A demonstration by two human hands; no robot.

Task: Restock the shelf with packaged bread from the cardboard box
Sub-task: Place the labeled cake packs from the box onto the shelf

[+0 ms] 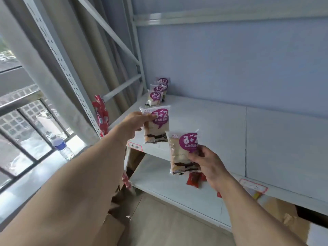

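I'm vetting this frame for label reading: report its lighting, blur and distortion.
Head view: daylight enters from the window at left; the wide angle bends the perforated grey shelf upright; the purple-labelled bread packet in the left hand and the one in the right hand read fairly clearly, while the row of packets at the shelf's back is softer.

Two upright bread packets (157, 124) (184, 151) held above the white shelf (221, 125).

Single head-worn wide-angle view, looking forward and down from close in front of the white shelf (221, 125). Faces its far left corner, with both hands (134, 124) near the middle of frame. Takes in window (21, 121) at left, lower shelf board (168, 192) below. Straight lines bowed toward the edges.
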